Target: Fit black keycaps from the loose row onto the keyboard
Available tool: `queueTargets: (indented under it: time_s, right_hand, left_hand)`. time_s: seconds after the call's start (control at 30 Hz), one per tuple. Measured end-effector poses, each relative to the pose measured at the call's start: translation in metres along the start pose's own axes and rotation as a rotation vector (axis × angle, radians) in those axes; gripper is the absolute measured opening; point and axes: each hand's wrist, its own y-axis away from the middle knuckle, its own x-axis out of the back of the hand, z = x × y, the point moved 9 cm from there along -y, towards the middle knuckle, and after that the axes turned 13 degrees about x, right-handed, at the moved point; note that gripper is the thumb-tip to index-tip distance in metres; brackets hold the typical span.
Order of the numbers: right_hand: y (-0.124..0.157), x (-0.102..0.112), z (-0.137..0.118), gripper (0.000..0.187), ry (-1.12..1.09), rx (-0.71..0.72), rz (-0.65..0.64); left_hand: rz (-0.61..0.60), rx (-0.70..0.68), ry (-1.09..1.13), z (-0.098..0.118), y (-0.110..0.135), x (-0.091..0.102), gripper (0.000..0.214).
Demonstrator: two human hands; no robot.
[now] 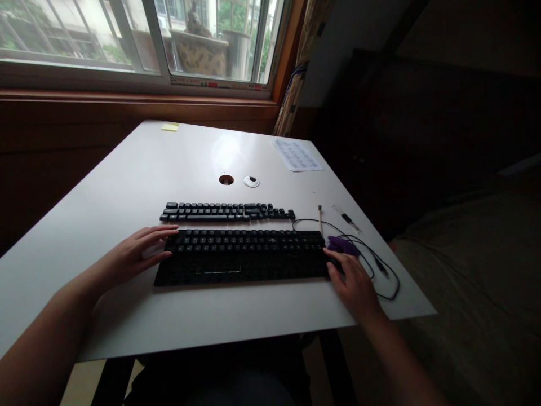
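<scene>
A black keyboard (240,256) lies across the white table (139,169), its lower rows bare of keycaps. Behind it, loose black keycaps (226,212) are laid out in rows. My left hand (137,254) rests at the keyboard's left end with fingers stretched out, fingertips touching its corner. My right hand (353,282) lies at the keyboard's right end, fingers extended against its edge. A purple object (342,245) sits just beyond my right fingers. The keyboard's black cable (380,270) loops to the right of that hand.
A thin stick tool (320,217) and a small clear tool (346,219) lie behind the cable. A cable hole (226,179) and its white cap (251,181) are mid-table. A printed sheet (297,155) and yellow note (169,127) lie far back. The table's right edge is close.
</scene>
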Motion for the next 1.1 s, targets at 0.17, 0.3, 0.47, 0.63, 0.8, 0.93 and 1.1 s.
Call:
queueTargets:
  time_s: [0.17,0.3,0.47,0.63,0.8,0.93,1.1]
  right_hand:
    - [-0.002,-0.001,0.0,0.03,0.02,-0.008,0.011]
    - [0.0,0.003,-0.005,0.031,0.024,-0.004,0.037]
    - [0.006,0.016,-0.002,0.033,0.038,-0.041,0.126]
    - [0.003,0.006,-0.001,0.038,0.017,0.008,0.082]
    - [0.001,-0.007,0.004,0.04,0.047,0.021,0.027]
    - [0.001,-0.011,0.008,0.041,0.063,0.023,0.015]
    - [0.006,0.003,0.006,0.032,0.032,-0.006,0.088]
  left_hand:
    - [-0.014,-0.007,-0.005,0.001,0.0,0.0,0.051]
    - [-0.02,-0.011,-0.006,0.0,0.0,-0.001,0.051]
    - [-0.007,-0.018,-0.006,0.0,0.0,0.0,0.051]
    - [0.001,-0.019,-0.004,0.002,0.0,0.001,0.05]
    - [-0.007,-0.027,-0.013,-0.001,0.0,-0.001,0.051]
    - [-0.011,-0.028,-0.011,-0.003,0.001,-0.002,0.051]
    - [-0.009,-0.041,-0.009,0.0,0.001,-0.001,0.05]
